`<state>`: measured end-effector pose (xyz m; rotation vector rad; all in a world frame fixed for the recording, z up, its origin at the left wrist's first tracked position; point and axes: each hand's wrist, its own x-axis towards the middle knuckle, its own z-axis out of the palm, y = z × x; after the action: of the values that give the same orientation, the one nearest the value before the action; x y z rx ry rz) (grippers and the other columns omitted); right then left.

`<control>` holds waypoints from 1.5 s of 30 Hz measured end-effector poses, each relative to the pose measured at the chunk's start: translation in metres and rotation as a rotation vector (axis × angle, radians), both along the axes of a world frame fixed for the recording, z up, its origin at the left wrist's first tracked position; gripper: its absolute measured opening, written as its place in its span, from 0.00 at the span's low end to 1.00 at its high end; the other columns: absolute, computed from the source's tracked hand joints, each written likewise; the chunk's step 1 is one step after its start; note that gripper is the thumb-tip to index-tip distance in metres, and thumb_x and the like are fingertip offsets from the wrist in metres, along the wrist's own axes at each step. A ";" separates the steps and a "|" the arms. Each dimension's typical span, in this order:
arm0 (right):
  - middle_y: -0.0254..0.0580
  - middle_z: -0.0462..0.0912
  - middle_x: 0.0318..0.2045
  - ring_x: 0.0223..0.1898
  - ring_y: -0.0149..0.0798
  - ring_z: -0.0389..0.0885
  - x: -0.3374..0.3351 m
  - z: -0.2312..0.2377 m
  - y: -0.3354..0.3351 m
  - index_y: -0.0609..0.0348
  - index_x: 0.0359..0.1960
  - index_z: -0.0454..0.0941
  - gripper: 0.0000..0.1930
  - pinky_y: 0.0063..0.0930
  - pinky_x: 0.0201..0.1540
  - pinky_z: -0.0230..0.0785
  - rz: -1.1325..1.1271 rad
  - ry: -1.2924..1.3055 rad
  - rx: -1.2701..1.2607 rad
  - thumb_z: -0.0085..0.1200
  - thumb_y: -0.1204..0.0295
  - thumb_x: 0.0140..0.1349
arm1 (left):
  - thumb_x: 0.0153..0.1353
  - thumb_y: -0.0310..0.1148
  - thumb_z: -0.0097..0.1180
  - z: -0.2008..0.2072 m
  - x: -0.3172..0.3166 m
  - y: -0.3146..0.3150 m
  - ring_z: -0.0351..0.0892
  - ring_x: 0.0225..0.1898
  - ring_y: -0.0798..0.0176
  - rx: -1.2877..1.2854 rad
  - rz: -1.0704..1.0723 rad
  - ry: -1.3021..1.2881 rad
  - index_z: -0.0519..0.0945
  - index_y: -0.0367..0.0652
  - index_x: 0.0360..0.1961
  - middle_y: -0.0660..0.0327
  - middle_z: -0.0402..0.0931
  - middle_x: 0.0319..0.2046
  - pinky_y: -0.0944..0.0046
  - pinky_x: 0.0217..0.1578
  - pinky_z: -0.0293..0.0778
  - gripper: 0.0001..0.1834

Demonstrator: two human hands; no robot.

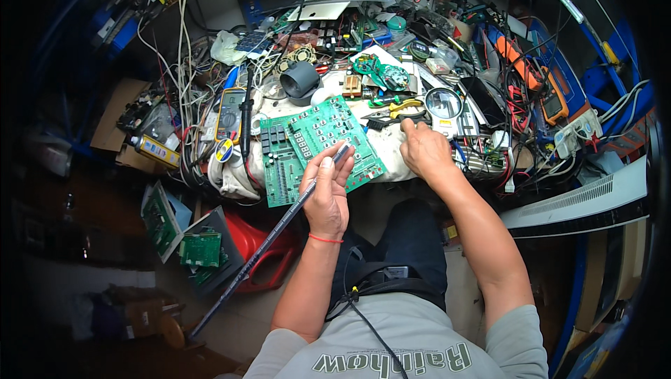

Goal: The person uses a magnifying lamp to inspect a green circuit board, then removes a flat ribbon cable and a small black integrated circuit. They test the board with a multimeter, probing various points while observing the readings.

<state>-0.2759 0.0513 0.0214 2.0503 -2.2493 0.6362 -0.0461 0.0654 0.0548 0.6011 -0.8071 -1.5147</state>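
My left hand (pixel 327 194) is closed round a long, thin, dark tube (pixel 269 239) with pale marks along its side. The tube slants from my fingertips down toward the floor at the left. Just beyond that hand lie green circuit boards (pixel 279 187), bearing black relays, a digit display and rows of buttons; the hand covers part of them. My right hand (pixel 425 149) has its fingers bent together over the bench edge, right of the boards. Whatever its fingertips hold is too small to make out. Near them are yellow-handled pliers (pixel 405 108) and a black brush (pixel 381 126).
Electronic parts and cables crowd the back of the bench. A multimeter (pixel 229 115) stands left, an orange one (pixel 552 103) right. A grey cup-like cylinder (pixel 299 80) and a round magnifier (pixel 442 103) are behind the boards. A red stool (pixel 262 253) stands lower left.
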 end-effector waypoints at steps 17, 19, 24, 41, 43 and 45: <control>0.49 0.88 0.34 0.35 0.46 0.88 -0.019 0.021 0.008 0.64 0.47 0.85 0.12 0.36 0.41 0.78 0.105 -0.275 -0.225 0.65 0.69 0.68 | 0.81 0.37 0.49 0.026 0.011 0.008 0.84 0.60 0.46 0.184 -0.096 0.156 0.71 0.30 0.64 0.41 0.80 0.57 0.57 0.60 0.84 0.21; 0.50 0.88 0.37 0.38 0.49 0.88 -0.011 0.029 0.013 0.64 0.47 0.84 0.11 0.37 0.43 0.78 0.176 -0.298 -0.311 0.64 0.70 0.69 | 0.81 0.37 0.50 0.029 0.014 0.008 0.83 0.61 0.45 0.176 -0.110 0.159 0.71 0.30 0.65 0.41 0.80 0.57 0.56 0.60 0.84 0.22; 0.48 0.85 0.37 0.35 0.49 0.86 0.024 0.070 0.046 0.60 0.53 0.84 0.13 0.38 0.39 0.77 0.427 -0.525 -0.279 0.64 0.73 0.70 | 0.81 0.37 0.50 0.032 0.019 0.015 0.83 0.61 0.45 0.143 -0.113 0.150 0.71 0.30 0.64 0.41 0.81 0.56 0.55 0.61 0.83 0.21; 0.40 0.81 0.31 0.30 0.47 0.85 0.061 0.090 0.064 0.56 0.51 0.87 0.12 0.40 0.32 0.78 0.336 -0.321 -0.271 0.65 0.70 0.67 | 0.81 0.33 0.50 0.028 0.017 0.021 0.84 0.61 0.46 0.110 -0.104 0.175 0.74 0.30 0.60 0.42 0.80 0.58 0.54 0.61 0.83 0.17; 0.40 0.81 0.31 0.30 0.47 0.85 0.061 0.088 0.063 0.56 0.50 0.87 0.12 0.40 0.32 0.78 0.332 -0.323 -0.266 0.65 0.70 0.67 | 0.81 0.33 0.50 0.027 0.017 0.022 0.84 0.61 0.46 0.107 -0.098 0.168 0.74 0.30 0.60 0.41 0.81 0.57 0.53 0.61 0.83 0.17; 0.40 0.82 0.31 0.30 0.47 0.85 0.061 0.086 0.063 0.56 0.50 0.87 0.11 0.40 0.32 0.79 0.330 -0.324 -0.267 0.65 0.70 0.67 | 0.81 0.33 0.50 0.026 0.016 0.022 0.84 0.61 0.45 0.100 -0.086 0.155 0.75 0.31 0.60 0.40 0.81 0.57 0.52 0.62 0.83 0.16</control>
<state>-0.2144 0.1138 0.1077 2.3283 -1.8323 1.2990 -0.0305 0.0876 0.0809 0.5204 -0.6481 -1.6662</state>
